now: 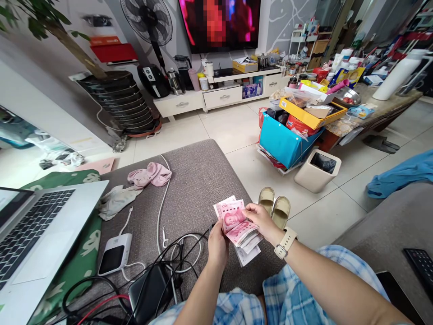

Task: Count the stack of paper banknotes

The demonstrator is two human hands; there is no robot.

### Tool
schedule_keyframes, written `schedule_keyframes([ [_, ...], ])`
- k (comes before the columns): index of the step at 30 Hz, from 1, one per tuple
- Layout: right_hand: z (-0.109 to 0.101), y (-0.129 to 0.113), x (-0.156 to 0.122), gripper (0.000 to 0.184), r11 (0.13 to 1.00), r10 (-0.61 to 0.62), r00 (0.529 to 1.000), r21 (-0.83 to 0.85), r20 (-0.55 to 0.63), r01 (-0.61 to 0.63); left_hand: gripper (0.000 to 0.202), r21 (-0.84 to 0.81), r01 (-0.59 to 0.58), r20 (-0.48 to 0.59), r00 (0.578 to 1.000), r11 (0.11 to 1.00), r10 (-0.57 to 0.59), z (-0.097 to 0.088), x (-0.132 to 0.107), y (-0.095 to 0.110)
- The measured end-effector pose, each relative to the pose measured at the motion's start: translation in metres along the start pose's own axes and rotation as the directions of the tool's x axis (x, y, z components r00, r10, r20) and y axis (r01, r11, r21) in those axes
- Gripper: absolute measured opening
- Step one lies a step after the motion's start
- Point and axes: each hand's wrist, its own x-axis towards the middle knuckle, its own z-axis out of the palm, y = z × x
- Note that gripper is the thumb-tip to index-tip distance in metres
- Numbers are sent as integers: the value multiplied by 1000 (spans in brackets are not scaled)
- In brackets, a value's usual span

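A stack of pink banknotes (233, 217) is held between my two hands, over the grey sofa seat (196, 180). The notes are folded over, with a portrait on the upper part and the lower ends fanned out. My left hand (218, 243) grips the left edge of the stack, thumb on top. On the right side, my right hand (264, 221) pinches a note's edge between thumb and fingers. A pale paper slip (248, 256) sticks out below the stack. A cream watch (286, 243) is on my right wrist.
Left of me are an open laptop (43, 234), a white power bank (115, 253), tangled cables around a black box (149, 289), and a pink cloth (150, 175). Slippers (280, 211) and a beige bin (318, 169) stand on the floor. A remote (419, 266) lies at right.
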Motion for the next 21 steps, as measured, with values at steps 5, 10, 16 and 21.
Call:
schedule_keyframes([
  [5, 1, 0, 1, 30, 1000, 19, 1000, 14, 2, -19, 34, 23, 8, -8, 1000, 1000, -8, -1, 0, 0],
  [10, 0, 1, 1, 32, 999, 39, 999, 28, 4, -39, 30, 45, -24, 5, 1000, 999, 24, -2, 0, 0],
  [16, 1, -3, -1, 28, 999, 31, 999, 30, 11, -31, 29, 67, -34, 4, 999, 997, 34, -3, 0, 0],
  [21, 0, -3, -1, 27, 999, 39, 999, 25, 11, -39, 26, 63, -38, 0, 999, 997, 38, -2, 0, 1],
])
